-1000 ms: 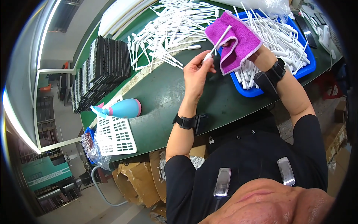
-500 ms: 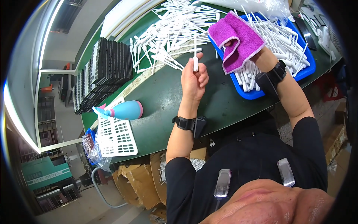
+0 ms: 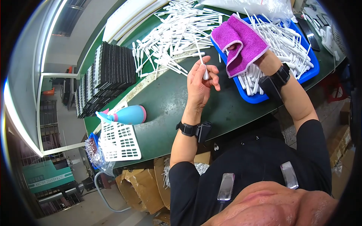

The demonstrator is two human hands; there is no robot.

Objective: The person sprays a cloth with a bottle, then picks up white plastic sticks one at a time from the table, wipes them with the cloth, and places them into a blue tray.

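Note:
My left hand (image 3: pixel 197 86), raised above the table, pinches a thin white plastic stick (image 3: pixel 205 74) by its thicker end between thumb and fingers. The other fingers are loosely spread, and the narrow end points away from me. A purple towelling cloth (image 3: pixel 247 41) with a pale edge is draped over my right hand (image 3: pixel 268 63), which grips it. Most of that hand's fingers are hidden by the fabric; a little skin shows in the fold. Beneath the cloth stands a blue tray (image 3: pixel 260 98) filled with similar sticks. A large heap of white sticks (image 3: pixel 177 32) lies beyond my left hand.
Stacked black slotted racks (image 3: pixel 115 67) stand at the table's left. A light-blue spray bottle (image 3: pixel 130 115) lies on a white perforated plate (image 3: pixel 122 145). Clear plastic bags (image 3: pixel 260 7) sit at the back. Cardboard boxes (image 3: pixel 141 184) are below the front edge.
The stick in my left hand has tilted, and the fingers have loosened and spread. That hand has shifted slightly right. My right hand with the cloth has barely moved.

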